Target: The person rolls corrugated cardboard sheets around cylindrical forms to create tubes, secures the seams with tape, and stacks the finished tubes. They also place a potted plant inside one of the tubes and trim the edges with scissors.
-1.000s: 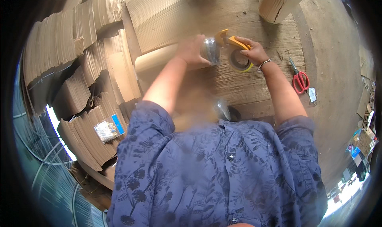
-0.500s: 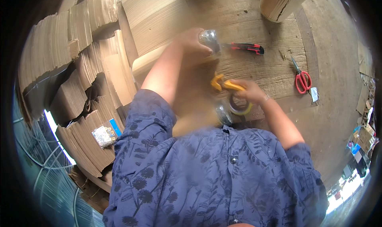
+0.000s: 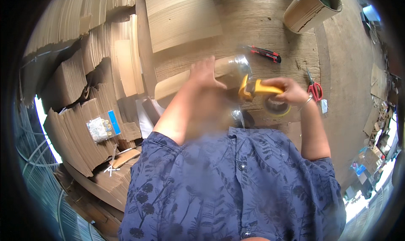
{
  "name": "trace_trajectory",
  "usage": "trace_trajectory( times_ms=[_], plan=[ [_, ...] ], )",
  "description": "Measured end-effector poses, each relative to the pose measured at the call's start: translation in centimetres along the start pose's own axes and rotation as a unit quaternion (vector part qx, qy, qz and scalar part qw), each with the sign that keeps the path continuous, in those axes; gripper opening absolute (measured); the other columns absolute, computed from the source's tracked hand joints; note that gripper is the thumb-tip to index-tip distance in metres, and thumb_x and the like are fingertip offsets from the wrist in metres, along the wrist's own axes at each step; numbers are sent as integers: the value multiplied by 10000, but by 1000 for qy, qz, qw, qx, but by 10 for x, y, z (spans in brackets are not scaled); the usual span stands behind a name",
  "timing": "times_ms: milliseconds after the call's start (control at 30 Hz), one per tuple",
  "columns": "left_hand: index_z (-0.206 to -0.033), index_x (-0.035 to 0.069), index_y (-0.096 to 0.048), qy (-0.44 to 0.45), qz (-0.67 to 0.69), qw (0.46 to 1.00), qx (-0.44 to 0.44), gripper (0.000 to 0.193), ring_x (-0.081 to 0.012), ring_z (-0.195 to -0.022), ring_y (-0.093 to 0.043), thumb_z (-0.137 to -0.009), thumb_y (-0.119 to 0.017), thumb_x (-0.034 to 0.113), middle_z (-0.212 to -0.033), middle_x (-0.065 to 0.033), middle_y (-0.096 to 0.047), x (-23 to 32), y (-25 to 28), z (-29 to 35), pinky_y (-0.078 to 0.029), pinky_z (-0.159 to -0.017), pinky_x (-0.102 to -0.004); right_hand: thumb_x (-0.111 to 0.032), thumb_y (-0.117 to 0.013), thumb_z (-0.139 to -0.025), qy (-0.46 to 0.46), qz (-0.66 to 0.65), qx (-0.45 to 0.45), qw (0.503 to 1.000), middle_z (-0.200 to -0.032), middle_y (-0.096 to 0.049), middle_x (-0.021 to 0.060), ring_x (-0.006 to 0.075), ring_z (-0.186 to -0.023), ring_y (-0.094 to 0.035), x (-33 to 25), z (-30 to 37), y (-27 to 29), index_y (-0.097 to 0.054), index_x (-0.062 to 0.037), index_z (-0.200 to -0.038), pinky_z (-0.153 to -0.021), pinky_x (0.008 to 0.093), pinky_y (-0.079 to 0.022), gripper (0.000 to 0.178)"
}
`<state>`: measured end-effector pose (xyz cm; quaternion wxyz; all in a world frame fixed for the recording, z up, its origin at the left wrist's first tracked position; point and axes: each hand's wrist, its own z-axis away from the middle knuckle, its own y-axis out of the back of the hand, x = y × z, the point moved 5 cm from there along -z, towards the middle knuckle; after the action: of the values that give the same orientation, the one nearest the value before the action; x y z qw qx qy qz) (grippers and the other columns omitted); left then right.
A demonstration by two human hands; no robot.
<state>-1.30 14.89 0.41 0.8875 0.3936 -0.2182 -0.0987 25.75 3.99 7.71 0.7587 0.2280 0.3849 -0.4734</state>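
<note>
My left hand (image 3: 204,74) lies on a rolled or folded piece of brown cardboard (image 3: 171,84), its fingers stretched out and its thumb apart. Shiny clear tape (image 3: 242,62) covers the cardboard's right end. My right hand (image 3: 292,91) grips a yellow tape dispenser (image 3: 270,88), whose tape roll (image 3: 276,106) hangs beneath. The dispenser's head is close to the cardboard's right side. Haze in the picture blurs the cardboard's near part, close to my shirt. A red and black box cutter (image 3: 265,54) rests on the table beyond the dispenser.
Red-handled scissors (image 3: 315,90) lie to the right. A cardboard tube container (image 3: 310,13) stands at the far right of the wooden table (image 3: 249,23). Flat cardboard sheets (image 3: 183,19) lie at the back. Stacked cardboard (image 3: 69,133) fills the left, with a small plastic packet (image 3: 102,128) on it.
My left hand has slid back from the clear-taped end and now lies flatter on the cardboard. The right hand has moved right with the tape dispenser. The whole view has shifted somewhat.
</note>
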Motion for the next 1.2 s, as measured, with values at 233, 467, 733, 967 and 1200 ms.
trace_trajectory(
  times_ms=[233,467,733,967,1200],
  plan=[
    [-1452,12,-408,-86,-115,978,155,1164,-333,-1390,-391,-530,-909,514,-1472,-173,-446,22,-28,38,-262,-1171,-507,-223,-760,-805,236,314,94,915,-1105,-705,131,276,-966,-709,-109,-60,28,-696,-202,-1278,-824,380,-585,478],
    [-1484,35,-350,-66,-51,982,169,1160,-319,-1433,-316,-565,-910,468,-1536,-145,-363,11,-39,41,-245,-1175,-515,-238,-618,-868,-4,619,-74,782,-1080,-732,18,278,-1031,-689,-101,-67,4,-704,-381,-1203,-855,403,-552,375],
    [-1543,110,-300,-182,-147,956,176,1193,-330,-1461,-309,-587,-900,496,-1564,-120,-367,53,-44,25,-229,-1185,-527,-172,-716,-752,62,501,81,859,-985,-724,77,294,-921,-702,-44,-39,46,-728,-365,-1193,-792,392,-561,482],
    [-1421,66,-486,-98,14,995,-28,1063,-312,-1313,-521,-573,-881,571,-1401,-147,-562,53,30,-49,-415,-1101,-408,6,-714,-795,63,-125,80,987,-1387,-607,68,150,-1181,-595,81,-96,78,-576,-50,-1405,-1009,268,-470,628],
    [-1353,84,-561,-68,58,993,-73,981,-305,-1234,-589,-570,-877,586,-1334,-134,-627,34,26,-73,-462,-1042,-387,-27,-715,-808,-31,-239,175,955,-1383,-595,79,155,-1212,-576,145,25,-39,-520,-26,-1441,-1013,284,-472,662]
  ],
)
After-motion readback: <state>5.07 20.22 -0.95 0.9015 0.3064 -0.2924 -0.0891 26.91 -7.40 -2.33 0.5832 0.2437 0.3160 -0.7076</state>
